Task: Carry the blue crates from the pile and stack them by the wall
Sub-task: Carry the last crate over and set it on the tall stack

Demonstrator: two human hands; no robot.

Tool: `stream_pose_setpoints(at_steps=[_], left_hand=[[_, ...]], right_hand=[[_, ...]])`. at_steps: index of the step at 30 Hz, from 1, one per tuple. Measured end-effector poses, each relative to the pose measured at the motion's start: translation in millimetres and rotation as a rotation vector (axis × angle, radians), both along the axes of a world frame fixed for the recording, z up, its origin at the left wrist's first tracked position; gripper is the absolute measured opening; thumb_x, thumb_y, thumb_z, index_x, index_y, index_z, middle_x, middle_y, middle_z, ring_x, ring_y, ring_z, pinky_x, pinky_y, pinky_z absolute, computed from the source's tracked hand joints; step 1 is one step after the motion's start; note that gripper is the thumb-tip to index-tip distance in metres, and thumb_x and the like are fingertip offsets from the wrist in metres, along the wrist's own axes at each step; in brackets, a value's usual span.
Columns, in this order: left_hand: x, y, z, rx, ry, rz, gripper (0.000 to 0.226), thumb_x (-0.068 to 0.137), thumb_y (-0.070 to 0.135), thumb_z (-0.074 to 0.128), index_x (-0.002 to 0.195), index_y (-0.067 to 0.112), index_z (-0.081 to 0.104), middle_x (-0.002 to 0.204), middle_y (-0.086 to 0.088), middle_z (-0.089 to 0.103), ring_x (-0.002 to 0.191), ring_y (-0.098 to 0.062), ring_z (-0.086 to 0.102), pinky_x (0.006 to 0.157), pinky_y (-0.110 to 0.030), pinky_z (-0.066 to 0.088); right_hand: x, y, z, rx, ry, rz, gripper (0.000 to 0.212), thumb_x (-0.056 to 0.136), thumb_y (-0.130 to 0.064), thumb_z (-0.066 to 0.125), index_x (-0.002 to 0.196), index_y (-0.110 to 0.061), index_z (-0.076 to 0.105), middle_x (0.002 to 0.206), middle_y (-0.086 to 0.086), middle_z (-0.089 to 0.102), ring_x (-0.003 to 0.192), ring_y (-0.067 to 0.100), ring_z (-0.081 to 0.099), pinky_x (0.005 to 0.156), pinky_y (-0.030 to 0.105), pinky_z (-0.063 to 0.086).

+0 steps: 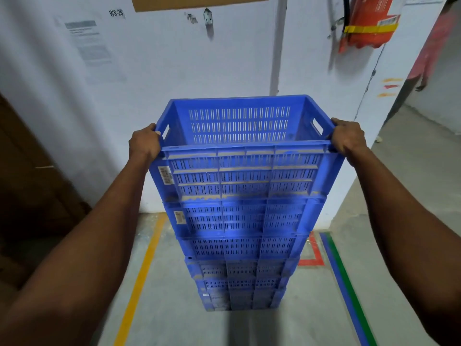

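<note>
Blue plastic top crate [245, 156] sits on the stack [240, 258] by the white wall [159, 71], and you've got both hands clamped on it: left hand [144, 143] curled over the left end rim by the handle slot, right hand [348, 137] over the right end. Gripping the short ends keeps it level and lets you line it up w/ the crates below. Open side faces up; long axis runs left-right across you, parallel to the wall. Stack stands on the floor [174, 320] between yellow and blue-green tape lines.
</note>
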State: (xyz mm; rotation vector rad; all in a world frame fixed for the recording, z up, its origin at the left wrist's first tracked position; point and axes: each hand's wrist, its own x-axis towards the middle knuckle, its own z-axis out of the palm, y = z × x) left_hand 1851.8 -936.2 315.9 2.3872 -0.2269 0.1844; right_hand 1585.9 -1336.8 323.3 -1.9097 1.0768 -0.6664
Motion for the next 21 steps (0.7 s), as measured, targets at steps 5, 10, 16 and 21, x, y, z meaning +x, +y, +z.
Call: stream_pose_setpoints(at_steps=[5,10,16,21], left_hand=[[4.2,4.3,1.7,0.003,0.002,0.005,0.028,0.099,0.021,0.040,0.112,0.021,0.065,0.104,-0.012,0.061,0.088,-0.033,0.057,0.072,-0.037,0.043],[14.1,15.3,8.8,0.083,-0.001,-0.004,0.035,0.101,0.023,0.041,0.127,0.018,0.064,0.123,-0.023,0.063,0.107,-0.043,0.061,0.092,-0.043,0.052],[6.4,11.8,1.3,0.128,-0.031,0.011,0.033,0.101,0.022,0.040,0.123,0.014,0.064,0.122,-0.024,0.062,0.108,-0.044,0.060,0.083,-0.038,0.044],[8.5,15.7,7.5,-0.039,0.035,0.009,0.034,0.099,0.024,0.044,0.124,0.022,0.068,0.127,-0.018,0.062,0.112,-0.038,0.061,0.088,-0.038,0.049]], right_hand=[[-0.5,14.2,3.5,-0.038,-0.027,0.028,0.053,0.085,-0.003,0.046,0.128,-0.024,0.070,0.110,0.010,0.069,0.084,0.031,0.067,0.077,0.040,0.062],[-8.2,35.4,-7.7,-0.055,-0.052,-0.017,0.052,0.086,-0.005,0.045,0.133,-0.017,0.066,0.111,0.014,0.065,0.103,0.038,0.064,0.097,0.049,0.055],[-5.8,19.2,-1.0,-0.031,-0.023,-0.011,0.055,0.083,-0.008,0.046,0.129,-0.025,0.069,0.112,0.005,0.066,0.101,0.031,0.068,0.091,0.044,0.059],[-2.8,21.9,-9.9,-0.045,-0.056,-0.003,0.056,0.080,-0.012,0.048,0.130,-0.027,0.069,0.117,0.004,0.069,0.104,0.028,0.065,0.096,0.042,0.056]])
